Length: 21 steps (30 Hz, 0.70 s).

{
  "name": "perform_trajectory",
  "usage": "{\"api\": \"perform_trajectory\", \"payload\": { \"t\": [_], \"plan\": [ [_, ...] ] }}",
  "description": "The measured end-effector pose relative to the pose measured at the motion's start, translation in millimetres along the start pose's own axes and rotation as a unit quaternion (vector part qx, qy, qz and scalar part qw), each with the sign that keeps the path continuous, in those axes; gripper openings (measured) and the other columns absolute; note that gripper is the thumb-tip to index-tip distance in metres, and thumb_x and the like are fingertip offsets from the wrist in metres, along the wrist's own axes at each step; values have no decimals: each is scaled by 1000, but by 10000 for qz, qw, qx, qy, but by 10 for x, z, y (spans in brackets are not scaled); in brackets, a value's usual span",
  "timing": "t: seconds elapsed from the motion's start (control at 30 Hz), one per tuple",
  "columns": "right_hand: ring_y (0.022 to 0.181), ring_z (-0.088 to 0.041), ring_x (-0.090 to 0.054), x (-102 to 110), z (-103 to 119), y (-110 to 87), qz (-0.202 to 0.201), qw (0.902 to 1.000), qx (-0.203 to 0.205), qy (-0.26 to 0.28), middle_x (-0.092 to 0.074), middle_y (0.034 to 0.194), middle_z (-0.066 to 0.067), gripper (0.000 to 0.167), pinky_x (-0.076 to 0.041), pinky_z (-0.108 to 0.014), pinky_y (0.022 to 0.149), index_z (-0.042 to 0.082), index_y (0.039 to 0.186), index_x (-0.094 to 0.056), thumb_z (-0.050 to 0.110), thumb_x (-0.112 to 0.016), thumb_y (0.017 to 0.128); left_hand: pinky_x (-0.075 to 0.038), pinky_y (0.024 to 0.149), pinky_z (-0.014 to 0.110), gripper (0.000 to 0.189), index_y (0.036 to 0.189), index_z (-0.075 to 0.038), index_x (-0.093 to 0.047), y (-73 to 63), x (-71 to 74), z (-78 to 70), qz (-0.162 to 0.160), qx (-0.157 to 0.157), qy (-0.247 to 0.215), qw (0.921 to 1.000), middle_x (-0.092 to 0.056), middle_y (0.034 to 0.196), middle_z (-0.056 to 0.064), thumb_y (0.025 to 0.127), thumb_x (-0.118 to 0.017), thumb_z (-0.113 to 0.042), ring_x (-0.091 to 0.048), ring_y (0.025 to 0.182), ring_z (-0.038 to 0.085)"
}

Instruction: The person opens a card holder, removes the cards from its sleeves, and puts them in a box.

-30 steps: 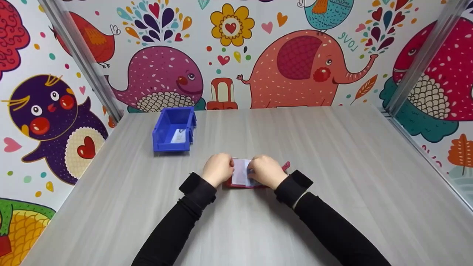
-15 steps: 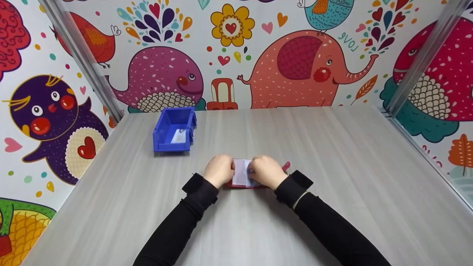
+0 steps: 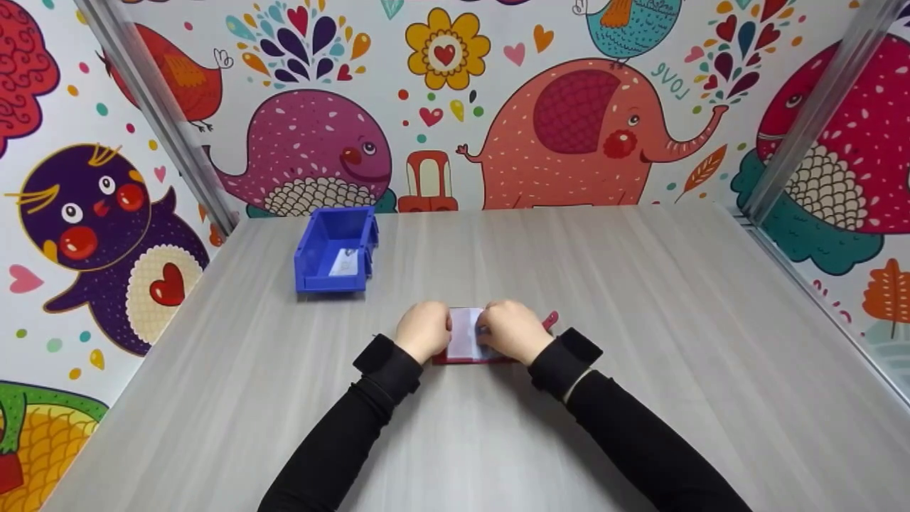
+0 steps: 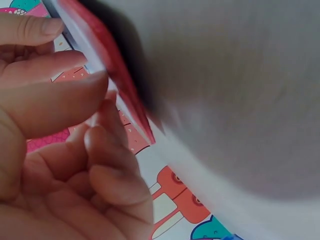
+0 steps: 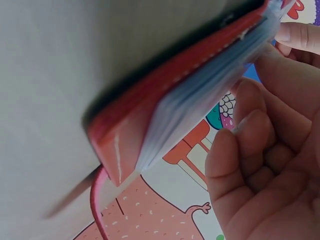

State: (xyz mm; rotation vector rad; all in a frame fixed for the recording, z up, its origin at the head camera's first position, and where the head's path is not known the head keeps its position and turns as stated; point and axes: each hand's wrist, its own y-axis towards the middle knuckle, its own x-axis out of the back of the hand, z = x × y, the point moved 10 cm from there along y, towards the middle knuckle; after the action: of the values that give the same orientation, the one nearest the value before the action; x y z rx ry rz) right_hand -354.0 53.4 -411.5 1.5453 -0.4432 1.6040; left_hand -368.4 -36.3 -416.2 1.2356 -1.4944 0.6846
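A small red card holder (image 3: 463, 336) lies opened at the middle of the table, between both hands, its pale clear sleeves facing up. At its left side my left hand (image 3: 424, 331) pinches the edge, thumb against the red cover (image 4: 127, 90) in the left wrist view. My right hand (image 3: 515, 331) covers much of the right half and pinches at the sleeves. A thick stack of clear sleeves (image 5: 185, 107) shows inside the cover in the right wrist view, thumb tip at their upper edge. A pinkish-red strap (image 3: 551, 320) sticks out past the right hand.
A blue open bin (image 3: 330, 282) stands at the back left of the table, with a white label or card (image 3: 344, 262) on its floor. Printed cartoon walls with metal posts (image 3: 153, 107) bound the table (image 3: 640, 284) at the back and sides.
My left hand has shifted slightly to the right and towards me at the card holder's left edge. The right hand and the blue bin have stayed where they were.
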Motion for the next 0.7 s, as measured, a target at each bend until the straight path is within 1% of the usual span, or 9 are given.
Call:
{"api": "perform_trajectory", "payload": {
  "t": [0.07, 0.23, 0.4, 0.5, 0.7],
  "plan": [
    [60, -19, -52, 4, -2, 0, 4, 10000, 18, 34, -58, 66, -4, 13, -46, -38, 57, 8, 70, -70, 9, -83, 73, -51, 67, 44, 12, 66, -8, -65, 6, -10, 5, 28, 45, -14, 10000, -66, 73, 8, 72, -69, 2, -65, 72, 32],
    [67, -21, -59, 60, -31, 2, -48, 9998, 47, 183, -64, 72, -6, 11, -50, -38, 65, 4, 79, -74, 11, -83, 77, -51, 67, 43, 11, 67, -7, -66, 9, -16, 5, 51, 77, -19, 10000, -66, 73, 8, 72, -68, 3, -65, 73, 32],
    [74, -24, -65, 138, -121, 13, -128, 9994, -106, 299, -70, 80, -8, 9, -53, -40, 71, 2, 84, -76, 8, -80, 79, -51, 66, 44, 11, 68, -7, -66, -3, -7, -2, 10, 81, -27, 10000, -66, 73, 8, 72, -68, 3, -65, 72, 32],
    [77, -25, -66, 199, -181, -4, -267, 9988, -194, 354, -70, 82, -9, 7, -53, -40, 72, 2, 85, -76, 5, -78, 78, -52, 67, 44, 11, 68, -7, -67, -6, -12, 1, -1, 118, -27, 9999, -67, 74, 8, 72, -68, 3, -65, 73, 32],
    [75, -27, -66, 310, -327, -50, -536, 9974, -360, 309, -69, 79, -8, 6, -53, -42, 71, 4, 79, -76, -1, -73, 76, -52, 67, 43, 12, 68, -7, -67, 5, -24, 17, 6, 168, -78, 9998, -67, 74, 8, 71, -67, 4, -65, 73, 32]
  ]
}}
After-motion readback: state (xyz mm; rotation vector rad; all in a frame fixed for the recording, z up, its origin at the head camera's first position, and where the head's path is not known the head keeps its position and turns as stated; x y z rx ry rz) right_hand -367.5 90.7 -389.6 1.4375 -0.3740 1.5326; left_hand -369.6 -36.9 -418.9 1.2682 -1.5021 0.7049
